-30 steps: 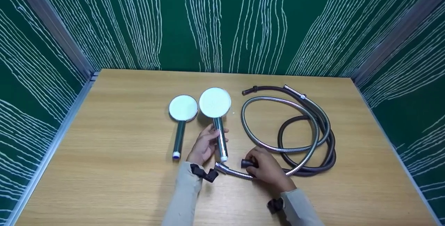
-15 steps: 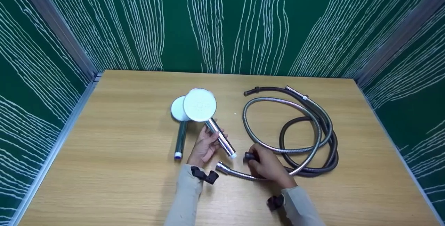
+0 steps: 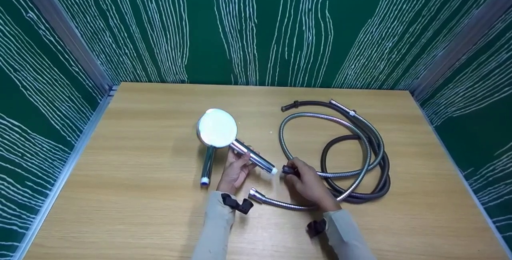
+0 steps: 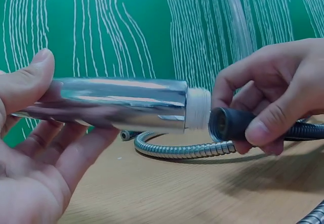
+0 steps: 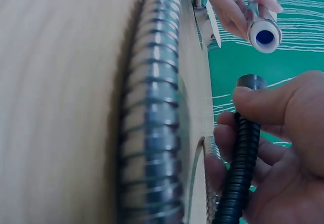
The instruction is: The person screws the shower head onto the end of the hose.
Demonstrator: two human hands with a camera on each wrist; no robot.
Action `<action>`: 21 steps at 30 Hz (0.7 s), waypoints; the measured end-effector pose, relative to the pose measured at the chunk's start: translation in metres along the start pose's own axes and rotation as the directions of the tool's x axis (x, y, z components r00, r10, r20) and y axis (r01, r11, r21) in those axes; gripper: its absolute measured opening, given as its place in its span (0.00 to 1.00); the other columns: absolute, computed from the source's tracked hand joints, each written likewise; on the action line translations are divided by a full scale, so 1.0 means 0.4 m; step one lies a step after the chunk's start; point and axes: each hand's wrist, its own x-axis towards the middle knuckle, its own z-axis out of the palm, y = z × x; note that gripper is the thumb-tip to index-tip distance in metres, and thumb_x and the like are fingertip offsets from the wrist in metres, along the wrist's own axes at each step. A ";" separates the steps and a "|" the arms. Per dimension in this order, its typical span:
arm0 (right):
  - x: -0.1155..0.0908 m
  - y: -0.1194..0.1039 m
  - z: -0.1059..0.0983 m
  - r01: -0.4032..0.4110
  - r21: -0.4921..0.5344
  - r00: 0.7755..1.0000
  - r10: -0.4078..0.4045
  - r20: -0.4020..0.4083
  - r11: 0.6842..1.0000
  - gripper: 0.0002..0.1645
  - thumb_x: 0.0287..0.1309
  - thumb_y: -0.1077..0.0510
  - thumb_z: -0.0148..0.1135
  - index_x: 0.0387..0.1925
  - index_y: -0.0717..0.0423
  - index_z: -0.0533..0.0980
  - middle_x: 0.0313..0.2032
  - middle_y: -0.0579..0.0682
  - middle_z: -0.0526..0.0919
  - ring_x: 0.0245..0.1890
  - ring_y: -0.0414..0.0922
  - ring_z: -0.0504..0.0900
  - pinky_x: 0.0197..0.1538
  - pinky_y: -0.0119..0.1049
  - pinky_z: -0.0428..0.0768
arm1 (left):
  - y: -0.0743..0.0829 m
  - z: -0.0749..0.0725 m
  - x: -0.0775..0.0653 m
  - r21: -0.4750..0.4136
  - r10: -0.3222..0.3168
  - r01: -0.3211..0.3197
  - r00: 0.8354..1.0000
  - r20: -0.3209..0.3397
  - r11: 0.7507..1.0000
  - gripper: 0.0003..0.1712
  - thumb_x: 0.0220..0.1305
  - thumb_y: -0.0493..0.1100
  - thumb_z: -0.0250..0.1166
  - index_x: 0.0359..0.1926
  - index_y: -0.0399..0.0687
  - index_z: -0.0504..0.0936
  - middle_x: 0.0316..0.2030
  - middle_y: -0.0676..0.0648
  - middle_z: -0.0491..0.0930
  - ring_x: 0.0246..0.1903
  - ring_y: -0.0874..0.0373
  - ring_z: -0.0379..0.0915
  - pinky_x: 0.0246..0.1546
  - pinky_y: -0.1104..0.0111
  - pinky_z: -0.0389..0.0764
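Note:
My left hand (image 3: 236, 172) grips the chrome handle of a shower head (image 3: 217, 128), its round white face turned up and its handle slanting down to the right. A white threaded end (image 4: 199, 107) sticks out of that handle. In my right hand (image 3: 307, 182) I pinch the black end fitting (image 4: 230, 124) of a black shower hose (image 5: 242, 158). In the head view a small gap separates the fitting from the threaded end. A second shower head (image 3: 207, 166) lies on the table to the left, its face mostly hidden behind the held one.
A silver shower hose (image 3: 308, 113) lies looped with the black hose on the right of the wooden table (image 3: 120, 172). Its silver end fitting (image 3: 256, 195) rests between my forearms. Green walls (image 3: 264, 32) with white lines enclose the table's back and sides.
The held shower head has swung so its face moves left over the second one and its handle end points right. My right hand has raised the black fitting toward that end.

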 end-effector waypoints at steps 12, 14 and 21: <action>0.021 0.021 -0.001 0.030 0.049 0.997 -0.027 -0.073 0.998 0.13 0.55 0.67 0.64 0.43 0.54 0.75 0.39 0.50 0.81 0.43 0.47 0.80 0.50 0.45 0.81 | -0.015 -0.006 0.007 -0.017 0.090 -0.091 0.993 -0.073 0.996 0.31 0.57 0.29 0.63 0.56 0.49 0.57 0.41 0.49 0.71 0.39 0.60 0.77 0.40 0.66 0.88; 0.025 0.026 0.003 0.036 0.052 0.997 -0.032 -0.073 0.998 0.14 0.55 0.66 0.64 0.43 0.53 0.75 0.39 0.49 0.81 0.44 0.47 0.80 0.50 0.46 0.81 | -0.021 -0.006 0.010 -0.021 0.103 -0.105 0.991 -0.081 0.994 0.29 0.58 0.29 0.63 0.54 0.50 0.59 0.41 0.49 0.71 0.39 0.60 0.76 0.39 0.66 0.88; 0.042 0.041 0.016 0.103 0.065 0.990 -0.096 -0.100 0.993 0.15 0.54 0.65 0.65 0.44 0.55 0.75 0.40 0.52 0.82 0.45 0.51 0.81 0.52 0.49 0.81 | -0.045 -0.005 0.018 -0.059 0.129 -0.136 0.985 -0.110 0.989 0.24 0.59 0.29 0.61 0.50 0.53 0.62 0.40 0.49 0.70 0.38 0.60 0.75 0.36 0.68 0.88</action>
